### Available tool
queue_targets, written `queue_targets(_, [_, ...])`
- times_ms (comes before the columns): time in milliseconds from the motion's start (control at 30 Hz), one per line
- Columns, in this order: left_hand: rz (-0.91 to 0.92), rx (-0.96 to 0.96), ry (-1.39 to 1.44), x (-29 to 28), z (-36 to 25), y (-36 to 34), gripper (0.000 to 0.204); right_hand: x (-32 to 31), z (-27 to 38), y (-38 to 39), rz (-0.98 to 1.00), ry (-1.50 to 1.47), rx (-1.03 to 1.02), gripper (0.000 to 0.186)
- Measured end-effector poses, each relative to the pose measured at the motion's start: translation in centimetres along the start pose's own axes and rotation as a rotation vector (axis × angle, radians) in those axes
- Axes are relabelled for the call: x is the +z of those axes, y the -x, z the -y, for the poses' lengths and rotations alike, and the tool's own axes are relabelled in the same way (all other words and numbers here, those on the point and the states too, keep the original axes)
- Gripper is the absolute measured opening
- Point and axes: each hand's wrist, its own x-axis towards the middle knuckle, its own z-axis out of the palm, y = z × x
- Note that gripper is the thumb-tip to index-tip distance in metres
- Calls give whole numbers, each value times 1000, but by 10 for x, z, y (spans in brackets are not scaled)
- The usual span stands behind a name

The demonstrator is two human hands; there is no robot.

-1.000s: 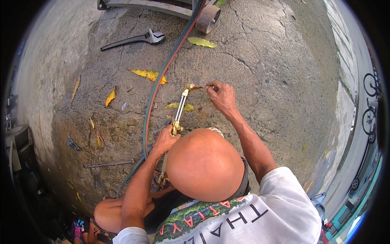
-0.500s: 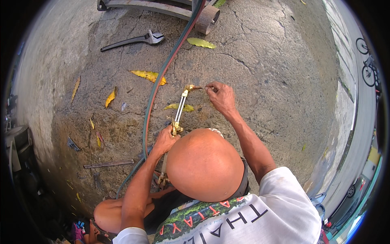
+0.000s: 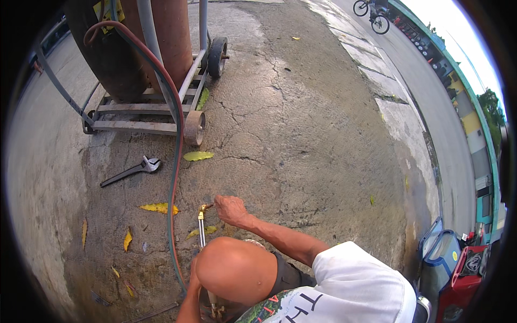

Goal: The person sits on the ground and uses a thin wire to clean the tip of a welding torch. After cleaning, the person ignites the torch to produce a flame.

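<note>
A brass-and-steel cutting torch (image 3: 202, 231) stands out past my bent knee (image 3: 237, 269), its twin tubes and angled brass head in plain sight. My left hand (image 3: 194, 277) is closed around the torch's body; the knee covers most of its fingers. At the torch tip, my right hand (image 3: 231, 210) has its fingertips pinched together just right of the nozzle. Whatever it may hold is too small to make out. Below the knee, part of the torch's rear end with brass fittings (image 3: 216, 310) shows.
Red and green hoses (image 3: 177, 145) run past the torch from a wheeled cart (image 3: 134, 127) bearing gas cylinders (image 3: 171, 48). An adjustable wrench (image 3: 132, 171) lies on cracked concrete among yellow leaves (image 3: 156, 208). A red vehicle (image 3: 458, 288) stands at lower right; a bicycle (image 3: 379, 24) is far off.
My view has tilted up, bringing the cart, cylinders and street into sight. Both hands keep about the same places at the torch. My left hand is more hidden by the knee.
</note>
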Motion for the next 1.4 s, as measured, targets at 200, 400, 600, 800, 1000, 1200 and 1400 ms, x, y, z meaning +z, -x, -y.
queue_targets(200, [12,-73,-101,1,2,-11,48,-2,5,-9,63,35,-34,10])
queue_targets(400, [-23,-163,-318,5,36,-17,55,-4,11,-2,79,8,-60,14])
queue_targets(600, [-53,-150,-240,8,29,-15,55,-11,13,1,155,105,-16,17])
queue_targets(800, [-115,-91,-126,11,50,-13,57,-24,27,-6,272,123,78,21])
queue_targets(1000, [-111,-105,-87,10,31,-8,60,-16,9,-15,309,-2,225,26])
queue_targets(1200, [-109,-94,-90,9,29,-8,59,-13,-1,-10,283,-136,248,29])
queue_targets(1400, [-97,-140,-39,8,17,-7,58,-7,-19,-10,280,-306,238,30])
